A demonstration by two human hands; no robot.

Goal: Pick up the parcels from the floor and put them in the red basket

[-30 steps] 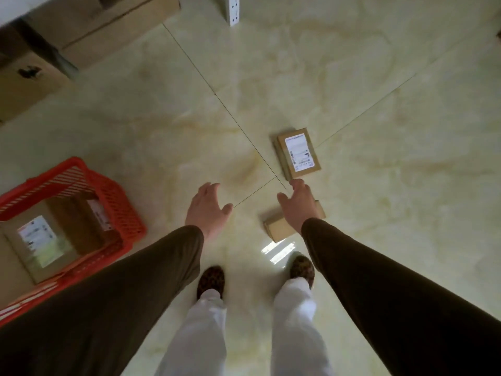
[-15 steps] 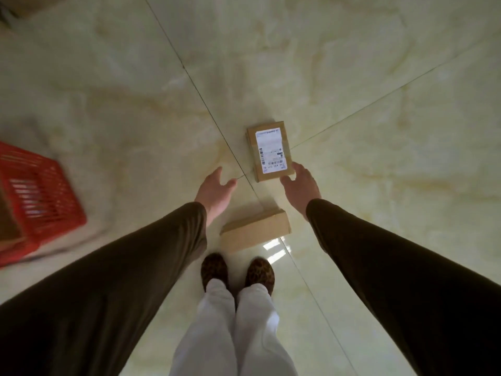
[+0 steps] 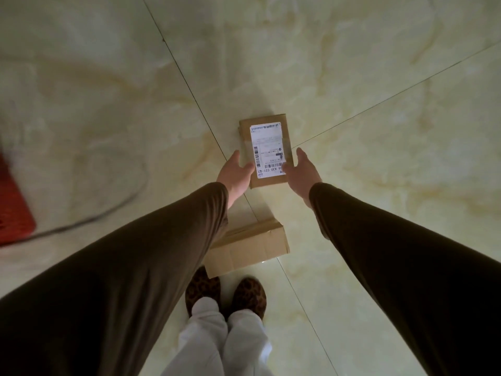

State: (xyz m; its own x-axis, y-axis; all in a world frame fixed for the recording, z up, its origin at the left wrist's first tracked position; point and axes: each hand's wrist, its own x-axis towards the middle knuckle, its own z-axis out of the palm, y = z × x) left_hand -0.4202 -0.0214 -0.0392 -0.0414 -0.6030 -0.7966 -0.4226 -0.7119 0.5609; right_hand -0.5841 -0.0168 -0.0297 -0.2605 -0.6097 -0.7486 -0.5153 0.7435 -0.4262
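Note:
A small brown parcel with a white label (image 3: 267,137) lies on the pale tiled floor ahead of me. My left hand (image 3: 234,173) is against its left side with the thumb over the top face. My right hand (image 3: 301,173) grips the right side the same way, thumb on the label. Whether the parcel has left the floor I cannot tell. A second, plain brown parcel (image 3: 252,248) lies on the floor nearer my feet, partly hidden by my left sleeve. Only a blurred corner of the red basket (image 3: 13,210) shows at the left edge.
My feet in patterned slippers (image 3: 225,294) stand just behind the plain parcel. Glossy floor tiles with thin grout lines stretch out on all sides.
Both hands reached forward past the plain parcel and closed in on the labelled parcel from its two sides. The view swung right, so the basket slid almost out of sight.

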